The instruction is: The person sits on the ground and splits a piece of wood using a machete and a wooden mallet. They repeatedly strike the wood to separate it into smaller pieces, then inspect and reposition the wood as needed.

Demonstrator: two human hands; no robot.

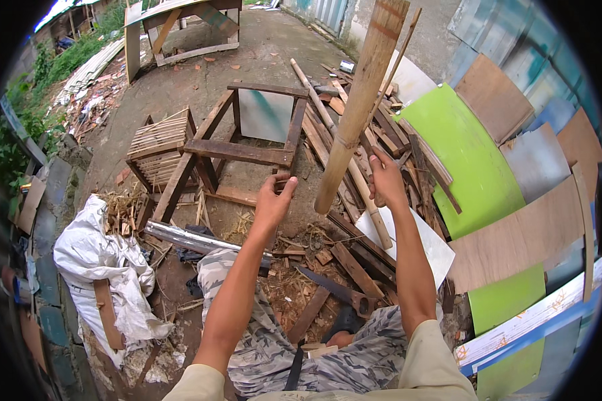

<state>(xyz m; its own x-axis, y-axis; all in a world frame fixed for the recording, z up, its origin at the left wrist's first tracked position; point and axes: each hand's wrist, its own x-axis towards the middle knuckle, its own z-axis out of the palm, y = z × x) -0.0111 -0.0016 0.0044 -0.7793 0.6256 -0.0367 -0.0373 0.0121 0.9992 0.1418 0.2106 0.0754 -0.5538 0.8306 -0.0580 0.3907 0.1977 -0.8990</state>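
A seated person in camouflage trousers holds a thick bamboo pole upright over a dirt yard littered with scrap timber. The right hand is closed around a thin stick that runs up alongside the pole, just beside its lower end; whether the fingers also grip the pole itself cannot be told. The left hand hangs half open to the left of the pole's lower end, fingers curled and thumb raised, holding nothing. The pole tilts slightly to the right as it rises and leaves the picture at the top edge.

On the ground beyond the hands stands a rough wooden frame, with a slatted crate at its left side. A silvery metal tube lies across the ground by the left knee, near a crumpled white sack. A large knife with a dark blade rests among wood chips in front of the knees. Green panels and plywood sheets lean at the right.
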